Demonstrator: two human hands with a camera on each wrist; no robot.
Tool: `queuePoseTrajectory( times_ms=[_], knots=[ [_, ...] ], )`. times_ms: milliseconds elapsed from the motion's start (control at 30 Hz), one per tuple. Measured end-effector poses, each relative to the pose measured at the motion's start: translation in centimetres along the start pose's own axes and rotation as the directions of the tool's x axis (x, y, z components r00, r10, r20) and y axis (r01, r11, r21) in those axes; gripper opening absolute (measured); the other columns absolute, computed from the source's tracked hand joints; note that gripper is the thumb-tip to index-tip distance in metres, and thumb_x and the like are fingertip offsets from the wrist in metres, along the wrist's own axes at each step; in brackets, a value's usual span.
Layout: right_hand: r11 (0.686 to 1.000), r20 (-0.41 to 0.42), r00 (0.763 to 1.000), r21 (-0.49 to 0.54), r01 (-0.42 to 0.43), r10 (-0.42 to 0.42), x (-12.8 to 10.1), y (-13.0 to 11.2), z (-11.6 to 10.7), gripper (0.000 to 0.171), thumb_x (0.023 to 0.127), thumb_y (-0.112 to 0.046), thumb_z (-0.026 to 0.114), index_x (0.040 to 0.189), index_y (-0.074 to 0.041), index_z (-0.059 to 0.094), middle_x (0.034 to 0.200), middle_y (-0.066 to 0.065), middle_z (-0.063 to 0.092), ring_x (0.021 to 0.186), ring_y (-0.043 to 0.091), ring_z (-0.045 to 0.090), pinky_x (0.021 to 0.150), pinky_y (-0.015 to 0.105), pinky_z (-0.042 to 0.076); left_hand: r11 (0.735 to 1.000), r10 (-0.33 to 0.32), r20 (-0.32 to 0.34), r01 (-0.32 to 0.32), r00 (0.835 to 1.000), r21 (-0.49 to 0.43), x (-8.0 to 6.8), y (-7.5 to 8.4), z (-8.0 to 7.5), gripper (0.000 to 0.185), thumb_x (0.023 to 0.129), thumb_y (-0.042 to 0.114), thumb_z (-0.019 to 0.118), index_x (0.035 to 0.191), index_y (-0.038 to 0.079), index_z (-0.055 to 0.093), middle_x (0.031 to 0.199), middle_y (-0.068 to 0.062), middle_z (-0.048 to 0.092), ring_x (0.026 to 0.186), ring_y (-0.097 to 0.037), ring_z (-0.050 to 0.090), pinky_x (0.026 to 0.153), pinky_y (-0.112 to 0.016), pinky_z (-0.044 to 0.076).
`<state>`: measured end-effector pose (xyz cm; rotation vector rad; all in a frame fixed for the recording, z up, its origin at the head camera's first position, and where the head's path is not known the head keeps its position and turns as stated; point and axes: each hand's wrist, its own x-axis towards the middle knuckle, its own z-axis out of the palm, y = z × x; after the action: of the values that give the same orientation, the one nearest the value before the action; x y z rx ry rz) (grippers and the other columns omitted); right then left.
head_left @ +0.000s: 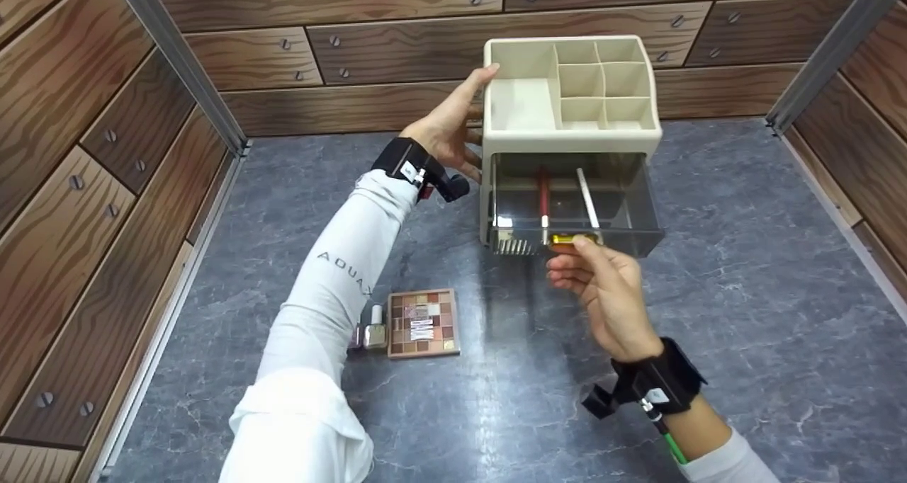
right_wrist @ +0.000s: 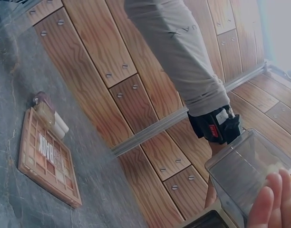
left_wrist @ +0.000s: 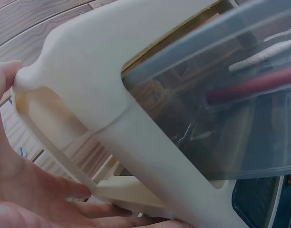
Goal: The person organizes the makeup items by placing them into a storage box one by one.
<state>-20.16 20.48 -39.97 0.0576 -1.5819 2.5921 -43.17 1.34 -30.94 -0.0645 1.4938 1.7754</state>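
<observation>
A cream cosmetics organizer (head_left: 570, 139) stands with its smoky clear drawer (head_left: 638, 200) pulled out. Inside the drawer lie a red stick (head_left: 544, 200) and a white stick (head_left: 588, 198), both pencil-like. With thumb and fingers, my right hand (head_left: 609, 292) pinches the gold drawer handle (head_left: 563, 239) at the front. My left hand (head_left: 450, 129) grips the organizer's left side, its thumb over the top edge. The left wrist view shows the fingers (left_wrist: 72, 187) reaching along the side frame (left_wrist: 150, 152); some fingertips are hidden behind it.
Left of the drawer, an eyeshadow palette (head_left: 404, 327) lies on the grey marbled surface (head_left: 524, 412). Beside it stands a nail polish bottle (head_left: 375, 336), and a second bottle is partly hidden by my left sleeve. Wood-patterned walls (head_left: 418, 51) enclose the back and sides.
</observation>
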Motion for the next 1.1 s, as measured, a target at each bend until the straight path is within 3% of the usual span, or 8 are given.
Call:
queuePoseTrajectory(
  times_ms=[333,633,800,1100],
  knots=[
    [0.999,-0.030,0.999,0.031,0.013,-0.012,1.7,-0.2,0.1,0.023,0.096,-0.018,0.058,0.097,0.003,0.067,0.075,0.010,0.071,0.067,0.018,0.068,0.061,0.028,0.058,1.000,0.017,0.004,-0.017,1.000,0.001,-0.1,-0.1,0.0,0.101,0.067,0.080,0.060,0.143,0.019,0.032,0.130,-0.017,0.047,0.115,-0.047,0.046,0.082,-0.068,0.044],
    [0.999,-0.046,0.998,0.025,0.041,-0.040,3.7,-0.2,0.4,0.023,0.094,-0.020,0.061,0.091,0.002,0.067,0.073,0.011,0.071,0.065,0.019,0.068,0.060,0.028,0.057,0.999,0.042,-0.060,-0.040,0.997,0.037,0.4,-0.2,-0.2,0.107,0.065,0.080,0.061,0.147,0.019,0.029,0.130,-0.021,0.047,0.118,-0.049,0.046,0.080,-0.066,0.047],
    [0.998,-0.065,0.996,0.005,0.056,-0.056,5.0,-0.2,0.4,0.023,0.094,-0.020,0.062,0.090,0.002,0.067,0.072,0.012,0.071,0.064,0.020,0.068,0.059,0.028,0.057,0.997,0.051,-0.097,-0.046,0.994,0.056,0.4,-0.3,-0.3,0.110,0.062,0.080,0.064,0.147,0.019,0.031,0.129,-0.023,0.047,0.115,-0.049,0.049,0.080,-0.064,0.048],
    [0.999,-0.078,0.996,0.011,0.048,-0.047,7.4,-0.1,0.5,0.028,0.093,-0.023,0.064,0.094,0.005,0.067,0.073,0.011,0.071,0.064,0.019,0.068,0.060,0.028,0.057,0.996,0.065,-0.096,-0.059,0.993,0.060,1.0,-0.5,-0.3,0.103,0.061,0.082,0.062,0.139,0.018,0.038,0.124,-0.021,0.050,0.107,-0.047,0.055,0.077,-0.063,0.050]
  ],
)
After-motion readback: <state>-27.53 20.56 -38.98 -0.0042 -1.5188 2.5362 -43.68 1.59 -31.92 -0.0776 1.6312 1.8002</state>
